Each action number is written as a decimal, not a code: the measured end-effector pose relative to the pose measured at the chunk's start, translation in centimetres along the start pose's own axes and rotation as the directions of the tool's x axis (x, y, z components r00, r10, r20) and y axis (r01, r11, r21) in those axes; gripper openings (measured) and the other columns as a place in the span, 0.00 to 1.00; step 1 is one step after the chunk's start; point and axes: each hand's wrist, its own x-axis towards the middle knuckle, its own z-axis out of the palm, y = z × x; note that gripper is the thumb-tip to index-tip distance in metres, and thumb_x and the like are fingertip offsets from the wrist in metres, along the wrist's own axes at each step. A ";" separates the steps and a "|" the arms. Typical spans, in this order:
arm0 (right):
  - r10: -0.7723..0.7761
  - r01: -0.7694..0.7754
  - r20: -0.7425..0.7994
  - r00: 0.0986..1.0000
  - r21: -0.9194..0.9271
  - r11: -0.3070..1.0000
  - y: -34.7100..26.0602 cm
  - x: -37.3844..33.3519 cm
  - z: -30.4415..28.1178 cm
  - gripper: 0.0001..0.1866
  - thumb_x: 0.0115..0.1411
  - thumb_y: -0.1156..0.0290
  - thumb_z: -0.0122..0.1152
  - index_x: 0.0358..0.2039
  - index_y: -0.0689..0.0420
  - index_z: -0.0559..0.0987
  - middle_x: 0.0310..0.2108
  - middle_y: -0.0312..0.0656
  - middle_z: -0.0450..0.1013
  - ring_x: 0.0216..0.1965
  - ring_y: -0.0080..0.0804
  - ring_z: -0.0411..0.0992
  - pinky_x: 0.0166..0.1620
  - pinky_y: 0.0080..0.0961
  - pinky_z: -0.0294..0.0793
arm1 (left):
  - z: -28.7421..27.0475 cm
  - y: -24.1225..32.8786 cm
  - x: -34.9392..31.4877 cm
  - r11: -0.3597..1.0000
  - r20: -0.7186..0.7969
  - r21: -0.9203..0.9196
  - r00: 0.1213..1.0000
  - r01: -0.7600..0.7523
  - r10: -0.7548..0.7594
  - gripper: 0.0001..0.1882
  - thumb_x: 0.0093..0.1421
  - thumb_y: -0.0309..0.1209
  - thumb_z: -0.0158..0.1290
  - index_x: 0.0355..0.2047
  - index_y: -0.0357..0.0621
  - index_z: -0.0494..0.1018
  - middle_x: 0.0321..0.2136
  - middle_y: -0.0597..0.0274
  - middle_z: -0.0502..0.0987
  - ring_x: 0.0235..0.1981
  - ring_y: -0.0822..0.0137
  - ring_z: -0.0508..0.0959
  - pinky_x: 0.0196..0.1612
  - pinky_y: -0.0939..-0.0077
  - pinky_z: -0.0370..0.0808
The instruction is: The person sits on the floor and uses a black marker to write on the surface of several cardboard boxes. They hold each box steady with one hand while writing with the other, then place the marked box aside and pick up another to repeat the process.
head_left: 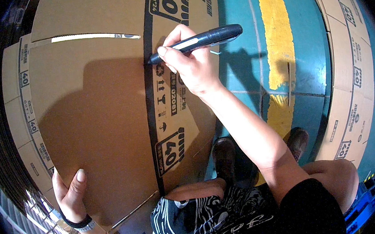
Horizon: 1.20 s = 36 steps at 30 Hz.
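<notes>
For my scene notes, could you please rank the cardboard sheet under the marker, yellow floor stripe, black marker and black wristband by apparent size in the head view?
1. Cardboard sheet
2. Yellow floor stripe
3. Black marker
4. Black wristband

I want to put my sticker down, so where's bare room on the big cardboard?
The plain brown cardboard between the left hand and the black stripe is bare. It's crowded around the pen and right hand, over the printing.
</notes>
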 end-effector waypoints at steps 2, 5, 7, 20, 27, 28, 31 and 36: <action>0.016 -0.014 -0.029 0.999 0.049 0.999 0.1 0.0 -0.3 0.08 0.48 0.73 0.56 0.21 0.55 0.65 0.14 0.28 0.60 0.16 0.12 0.58 0.19 0.09 0.55 | 0.2 0.0 0.2 1.000 0.000 -0.015 1.000 0.013 -0.013 0.26 0.48 0.31 0.55 0.46 0.35 0.62 0.39 0.57 0.70 0.39 0.67 0.68 0.45 0.75 0.63; 0.074 -0.065 -0.041 0.996 0.180 0.982 -0.1 0.1 -1.1 0.08 0.47 0.75 0.55 0.21 0.55 0.64 0.14 0.29 0.60 0.14 0.13 0.57 0.16 0.09 0.55 | 0.8 0.4 0.8 0.992 0.077 -0.128 0.997 -0.012 0.022 0.26 0.48 0.28 0.54 0.47 0.34 0.61 0.40 0.55 0.69 0.40 0.65 0.68 0.46 0.73 0.61; 0.087 -0.077 -0.038 0.995 0.217 0.973 0.2 0.1 -0.9 0.08 0.48 0.75 0.54 0.21 0.55 0.64 0.13 0.29 0.60 0.12 0.13 0.56 0.14 0.09 0.54 | 0.7 0.5 0.7 0.983 0.120 -0.181 0.992 -0.018 0.041 0.25 0.49 0.26 0.52 0.48 0.33 0.60 0.41 0.54 0.69 0.42 0.64 0.67 0.48 0.72 0.60; 0.162 -0.130 -0.089 0.983 0.289 0.948 -2.2 -0.8 -4.0 0.05 0.48 0.79 0.50 0.21 0.57 0.65 0.20 0.42 0.68 0.12 0.11 0.55 0.15 0.07 0.56 | -7.2 -4.7 -8.3 0.907 0.509 -0.175 0.824 0.384 -0.250 0.23 0.51 0.14 0.36 0.48 0.44 0.59 0.46 0.50 0.62 0.44 0.50 0.64 0.51 0.42 0.55; 0.211 -0.159 -0.103 0.972 0.373 0.914 -2.2 -1.2 -4.1 0.04 0.49 0.79 0.49 0.22 0.58 0.65 0.19 0.42 0.67 0.12 0.11 0.54 0.16 0.08 0.57 | -5.1 -4.0 -8.6 0.979 0.364 0.118 0.910 0.168 -0.200 0.11 0.48 0.22 0.50 0.34 0.38 0.66 0.25 0.66 0.71 0.25 0.75 0.67 0.29 0.83 0.63; 0.192 -0.140 -0.107 0.975 0.374 0.917 -2.5 -1.2 -4.2 0.04 0.49 0.79 0.49 0.22 0.58 0.65 0.19 0.42 0.66 0.12 0.11 0.54 0.16 0.08 0.57 | -5.0 -4.2 -8.6 0.974 0.314 0.080 0.922 0.214 -0.228 0.11 0.48 0.22 0.50 0.34 0.36 0.67 0.26 0.66 0.71 0.26 0.75 0.68 0.31 0.82 0.64; 0.206 -0.134 -0.141 0.968 0.404 0.905 -3.7 -1.4 -4.3 0.05 0.48 0.79 0.50 0.20 0.57 0.65 0.13 0.31 0.58 0.12 0.14 0.54 0.16 0.10 0.54 | -4.3 -4.3 -8.4 0.984 0.209 0.054 0.962 0.170 -0.177 0.12 0.50 0.22 0.50 0.36 0.33 0.66 0.28 0.64 0.71 0.30 0.74 0.70 0.35 0.81 0.66; 0.143 -0.061 -0.176 0.974 0.408 0.911 -4.9 -1.1 -4.6 0.06 0.48 0.78 0.51 0.20 0.57 0.64 0.13 0.32 0.59 0.13 0.15 0.55 0.17 0.12 0.55 | -2.1 -1.7 -5.6 0.995 0.199 -0.023 0.976 0.093 -0.087 0.12 0.52 0.25 0.49 0.36 0.32 0.65 0.22 0.70 0.69 0.22 0.79 0.64 0.25 0.86 0.60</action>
